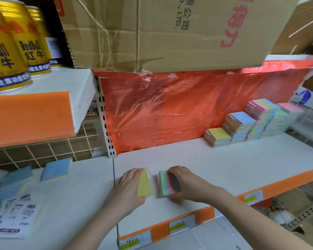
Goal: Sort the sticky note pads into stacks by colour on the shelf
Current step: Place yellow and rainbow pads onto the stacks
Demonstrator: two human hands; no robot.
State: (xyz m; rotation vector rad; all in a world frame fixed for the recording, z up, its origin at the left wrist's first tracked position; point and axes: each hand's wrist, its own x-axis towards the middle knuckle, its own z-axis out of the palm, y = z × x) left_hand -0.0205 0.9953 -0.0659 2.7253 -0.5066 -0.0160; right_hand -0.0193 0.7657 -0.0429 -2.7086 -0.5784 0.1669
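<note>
At the lower centre of the frame, the person is splitting a mixed pack of sticky notes apart by colour. The left hand [129, 184] is gripping a yellow pad [145, 184], fingers curled over its far edge, holding it tilted and just apart from the rest. The right hand [183, 184] is clasping the remaining bundle [164, 184], which is showing green and pink layers with something dark beside the palm; the fingers are wrapping over its top, though the thumb's hold is blurred. Both are sitting low over the white shelf [215, 165].

This is looking like the separating step. The next move is likely calling for carrying the yellow pad to the short yellow-topped stack [217, 136] at the right of the frame, beside the blue-topped stack [240, 120] and the taller pastel stacks [266, 112].

The pads are appearing as flat paper rectangles with matte faces and crisp edges. Behind them, a glossy, wrinkled red plastic sheet [179, 109] is hanging under a creased cardboard box [161, 29]. At lower left, loose blue pads [56, 168] are lying near a printed wrapper [16, 217].
</note>
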